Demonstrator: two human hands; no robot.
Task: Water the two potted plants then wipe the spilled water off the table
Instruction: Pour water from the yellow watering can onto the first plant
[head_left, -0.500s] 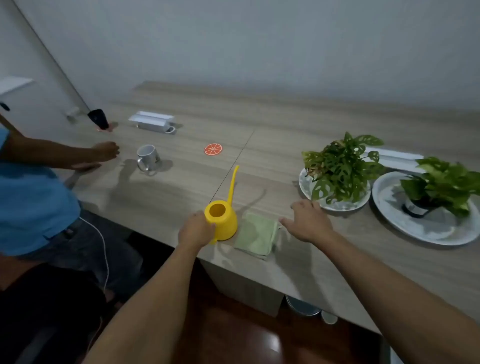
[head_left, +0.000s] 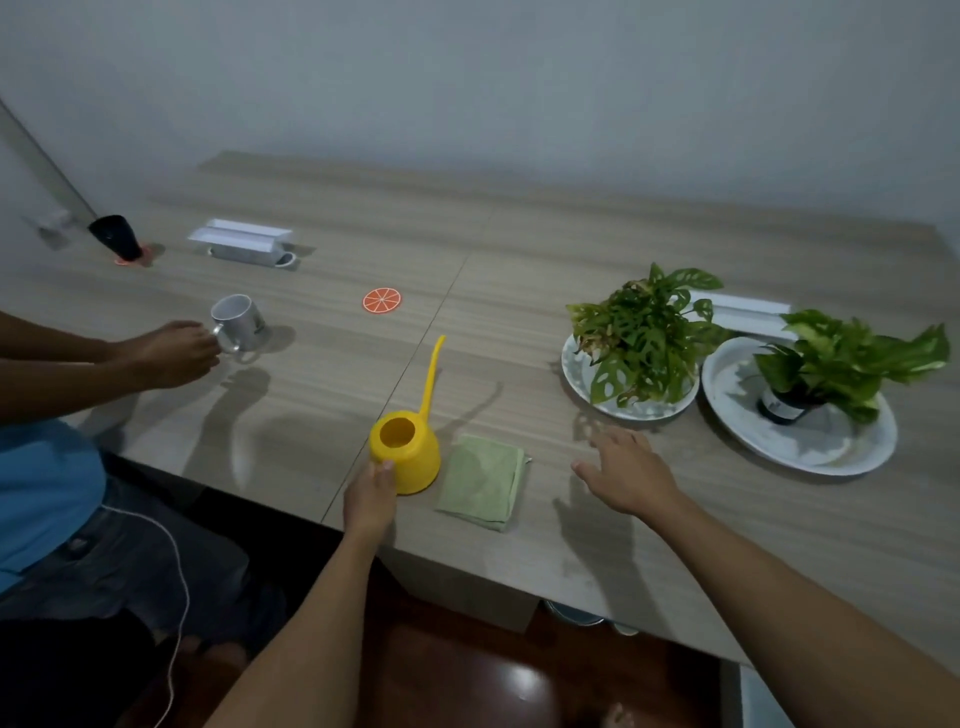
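Observation:
A yellow watering can (head_left: 408, 449) with a long thin spout stands near the table's front edge. My left hand (head_left: 370, 501) grips its near side. A folded green cloth (head_left: 483, 480) lies flat just right of the can. My right hand (head_left: 626, 470) hovers over the table right of the cloth, fingers spread and holding nothing. Two potted plants stand at the right: a holey-leaved plant (head_left: 641, 332) on a white plate (head_left: 579, 382), and a broad-leaved plant (head_left: 841, 358) in a dark pot on a larger white plate (head_left: 810, 447).
Another person sits at the left, a hand (head_left: 174, 351) on a white mug (head_left: 239, 319). An orange-slice coaster (head_left: 382, 300), a black cup (head_left: 114, 238) and a white box (head_left: 241, 241) lie further back. A second white box (head_left: 743, 312) is behind the plants.
My right hand lifted off the cloth's edge and moved right, fingers spreading. The other person's hand reached the mug's handle. My left hand stays on the watering can.

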